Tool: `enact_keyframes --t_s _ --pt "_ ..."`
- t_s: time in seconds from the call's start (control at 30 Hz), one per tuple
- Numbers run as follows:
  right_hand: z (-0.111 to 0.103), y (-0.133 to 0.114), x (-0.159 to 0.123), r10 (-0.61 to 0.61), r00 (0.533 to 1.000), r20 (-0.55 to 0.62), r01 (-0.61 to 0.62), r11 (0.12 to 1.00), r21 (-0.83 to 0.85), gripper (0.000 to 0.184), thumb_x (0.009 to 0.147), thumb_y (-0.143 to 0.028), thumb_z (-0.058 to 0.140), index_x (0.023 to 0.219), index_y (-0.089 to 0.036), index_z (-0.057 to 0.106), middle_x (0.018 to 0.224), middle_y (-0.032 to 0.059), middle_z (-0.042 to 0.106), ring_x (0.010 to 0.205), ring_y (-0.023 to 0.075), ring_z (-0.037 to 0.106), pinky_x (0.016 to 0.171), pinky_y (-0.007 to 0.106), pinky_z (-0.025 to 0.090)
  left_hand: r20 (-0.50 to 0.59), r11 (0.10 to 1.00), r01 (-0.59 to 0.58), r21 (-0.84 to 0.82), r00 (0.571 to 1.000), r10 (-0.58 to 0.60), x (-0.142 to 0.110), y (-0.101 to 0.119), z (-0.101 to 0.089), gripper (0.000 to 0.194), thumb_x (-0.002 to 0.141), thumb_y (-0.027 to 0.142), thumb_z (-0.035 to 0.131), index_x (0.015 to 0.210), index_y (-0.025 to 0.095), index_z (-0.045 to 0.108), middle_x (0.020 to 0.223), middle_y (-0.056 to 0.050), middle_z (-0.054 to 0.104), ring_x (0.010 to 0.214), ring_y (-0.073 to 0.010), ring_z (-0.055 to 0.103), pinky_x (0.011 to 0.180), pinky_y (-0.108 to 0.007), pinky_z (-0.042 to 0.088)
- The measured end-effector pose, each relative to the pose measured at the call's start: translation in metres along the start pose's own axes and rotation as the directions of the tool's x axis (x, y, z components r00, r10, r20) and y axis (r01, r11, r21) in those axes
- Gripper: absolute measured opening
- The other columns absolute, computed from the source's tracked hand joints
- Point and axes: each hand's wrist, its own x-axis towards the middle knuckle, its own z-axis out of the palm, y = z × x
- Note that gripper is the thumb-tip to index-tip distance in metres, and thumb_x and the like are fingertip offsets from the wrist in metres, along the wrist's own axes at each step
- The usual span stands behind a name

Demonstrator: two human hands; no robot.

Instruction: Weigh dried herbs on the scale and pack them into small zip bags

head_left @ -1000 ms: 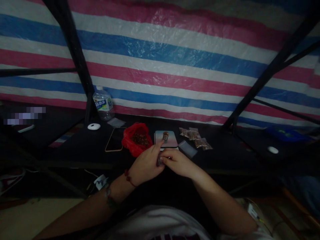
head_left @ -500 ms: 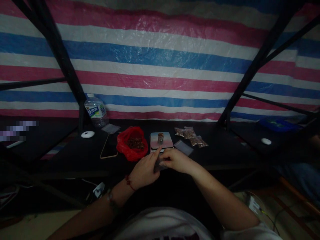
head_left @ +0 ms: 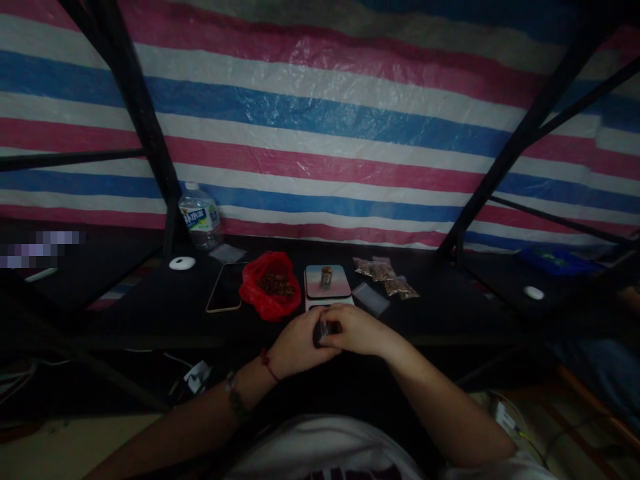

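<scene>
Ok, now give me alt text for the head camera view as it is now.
A person's left hand and right hand hold a small clear bag between them. Beyond, a small container stands on a flat scale, between a red bag of brown bits and filled packets.

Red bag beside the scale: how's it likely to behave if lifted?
The red bag is probably floppy, given its crumpled sides. It'd likely sag, since brown bits are piled inside. Tilting might spill them: the mouth gapes open.
</scene>
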Motion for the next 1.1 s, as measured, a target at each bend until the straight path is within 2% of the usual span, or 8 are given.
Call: enact_keyframes --t_s 0.1,0.17,0.27,0.37,0.5,0.73,0.9,1.1 --pt "-0.003 0.006 0.008 -0.005 1.000 -0.015 0.007 0.992 0.129 0.017 0.086 -0.024 0.055 0.092 -0.018 0.069 0.087 0.0030 0.068 0.078 0.0140 0.061 0.072 0.024 0.045 -0.027 0.989 0.084 -0.118 0.996 -0.088 0.001 0.000 0.004 0.037 0.075 0.041 0.066 0.102 0.017 0.055 0.095 -0.006 0.064 0.083 -0.0199 0.061 0.073 -0.031 0.049" --pt "-0.008 0.024 0.021 0.057 0.973 -0.222 -0.025 0.989 0.145 0.021 0.089 -0.029 0.050 0.091 -0.017 0.067 0.088 0.0040 0.068 0.080 0.0146 0.061 0.073 0.026 0.045 -0.059 0.976 0.121 -0.181 0.989 -0.134 0.002 -0.004 0.004 0.034 0.078 0.042 0.063 0.100 0.017 0.054 0.087 -0.004 0.062 0.077 -0.0175 0.060 0.070 -0.029 0.048" --pt "-0.016 0.062 0.047 0.151 0.823 -0.547 -0.169 0.986 0.018 0.035 0.078 -0.036 0.066 0.105 -0.015 0.064 0.105 0.0097 0.065 0.098 0.0204 0.059 0.086 0.033 0.045 -0.112 0.957 0.160 -0.242 0.975 -0.191 0.004 -0.013 0.002 0.034 0.079 0.039 0.062 0.103 0.017 0.054 0.084 -0.002 0.060 0.074 -0.0161 0.058 0.069 -0.028 0.047" --pt "-0.016 0.098 0.072 0.210 0.812 -0.545 -0.261 0.965 -0.018 0.056 0.067 -0.037 0.076 0.115 -0.011 0.060 0.115 0.0143 0.064 0.108 0.0241 0.057 0.096 0.038 0.041 -0.147 0.948 0.156 -0.277 0.968 -0.203 0.007 -0.023 0.002 0.031 0.080 0.038 0.060 0.103 0.017 0.056 0.086 -0.003 0.060 0.079 -0.0167 0.059 0.072 -0.029 0.046" --pt "-0.007 0.120 0.089 0.269 0.846 -0.461 -0.291 0.956 0.022 0.045 0.068 -0.031 0.075 0.108 -0.012 0.064 0.109 0.0126 0.067 0.102 0.0232 0.062 0.093 0.037 0.044 -0.169 0.915 0.167 -0.367 0.955 -0.242 0.012 -0.036 0.005 0.030 0.081 0.040 0.058 0.099 0.017 0.057 0.087 -0.003 0.062 0.080 -0.0174 0.059 0.075 -0.030 0.046" --pt "0.003 0.106 0.076 0.310 0.815 -0.489 -0.163 0.933 0.320 0.037 0.067 -0.026 0.074 0.102 -0.018 0.067 0.101 0.0072 0.071 0.096 0.0210 0.065 0.092 0.038 0.048 -0.210 0.866 0.164 -0.473 0.933 -0.292 0.019 -0.054 0.007 0.036 0.074 0.045 0.064 0.093 0.017 0.055 0.082 -0.002 0.059 0.080 -0.0178 0.057 0.075 -0.029 0.045" --pt "0.011 0.081 0.054 0.269 0.848 -0.457 0.055 0.812 0.581 0.042 0.066 -0.029 0.073 0.106 -0.017 0.063 0.103 0.0089 0.070 0.095 0.0204 0.066 0.090 0.039 0.050 -0.215 0.889 0.154 -0.432 0.940 -0.267 0.016 -0.049 0.006 0.042 0.065 0.040 0.074 0.092 0.018 0.051 0.084 0.000 0.058 0.079 -0.0163 0.056 0.072 -0.028 0.045" --pt "0.017 0.055 0.033 0.164 0.882 -0.442 0.124 0.823 0.554 0.043 0.067 -0.026 0.072 0.109 -0.018 0.063 0.111 0.0098 0.064 0.097 0.0203 0.065 0.089 0.037 0.051 -0.195 0.916 0.120 -0.384 0.959 -0.207 0.011 -0.038 0.005 0.034 0.073 0.039 0.068 0.093 0.017 0.054 0.084 -0.001 0.060 0.077 -0.0158 0.058 0.071 -0.027 0.046"
